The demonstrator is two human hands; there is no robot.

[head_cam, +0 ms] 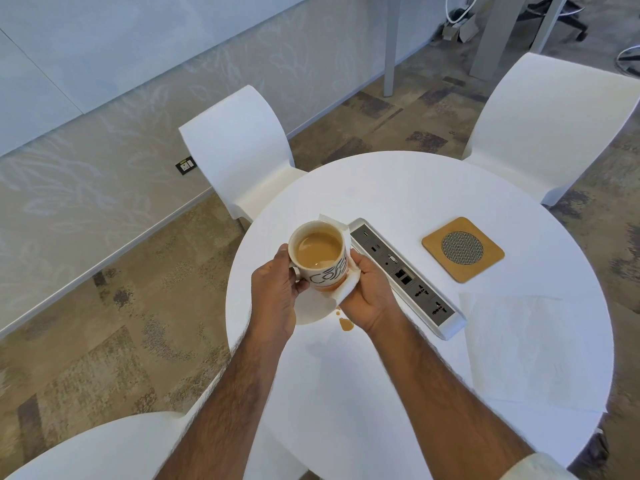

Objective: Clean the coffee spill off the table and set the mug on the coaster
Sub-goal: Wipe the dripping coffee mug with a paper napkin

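Note:
My left hand (278, 289) grips the handle of a white mug (320, 258) full of milky coffee and holds it above the left side of the round white table (398, 188). My right hand (369, 296) presses a white paper napkin (341, 289) against the mug's lower side and base. More of this napkin lies under and behind the mug. A small brown coffee spill (345, 323) sits on the table just below my right hand. The wooden coaster (463, 249) with a round mesh centre lies to the right, bare.
A grey socket strip (405, 275) runs diagonally between the mug and the coaster. A second white napkin (526, 348) lies flat at the table's right. White chairs (239, 150) stand at the far left, far right and near left.

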